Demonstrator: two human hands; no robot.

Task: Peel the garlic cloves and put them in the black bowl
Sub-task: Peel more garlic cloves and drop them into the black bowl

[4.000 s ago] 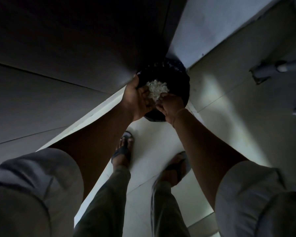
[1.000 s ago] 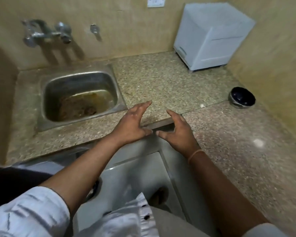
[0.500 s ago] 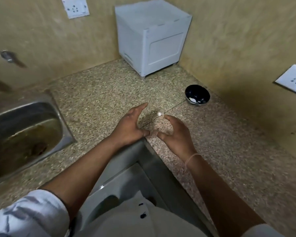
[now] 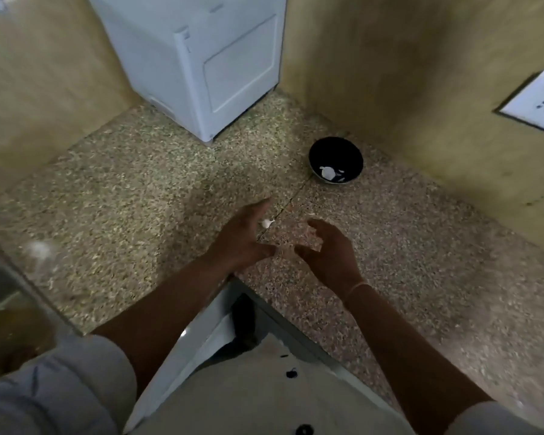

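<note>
sink (image 4: 4, 309) edge is showing far left. white box (image 4: 201, 58) is standing at the back; its small marking is too blurred to read. left hand (image 4: 239, 240) is hovering over the speckled countertop (image 4: 123, 183), fingers spread, holding nothing. one garlic clove (image 4: 267, 222) is lying on the counter just beside its fingers, between the hands. right hand (image 4: 330, 252) is hovering, fingers loosely curved, empty. black bowl (image 4: 336, 149) is sitting beyond near the wall, holding white garlic pieces (image 4: 327, 172). wall socket (image 4: 537, 108) is showing far right.
</note>
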